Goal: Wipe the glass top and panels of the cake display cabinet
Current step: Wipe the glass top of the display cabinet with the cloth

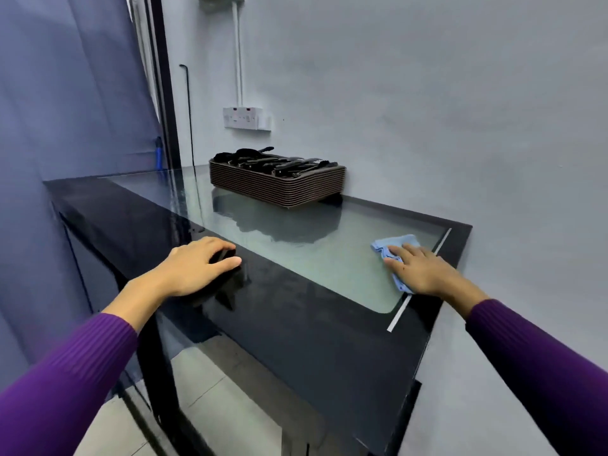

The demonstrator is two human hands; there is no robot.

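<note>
The cabinet's glass top [316, 258] runs from near me to the far left, with a black border around a clear greenish pane. My right hand [422, 269] lies flat on a light blue cloth [394, 246], pressing it onto the pane near the right end, beside a white strip. The cloth's edges stick out beyond my fingers and below my palm. My left hand [200, 264] rests on the black front border, fingers curled down and apart, holding nothing. The front glass panel [237, 390] drops away below the border, with floor tiles visible through it.
A stack of brown trays [279, 184] carrying several black tongs stands on the far part of the glass top against the grey wall. A double wall socket [245, 118] is above it. A blue curtain [65, 93] hangs at the left.
</note>
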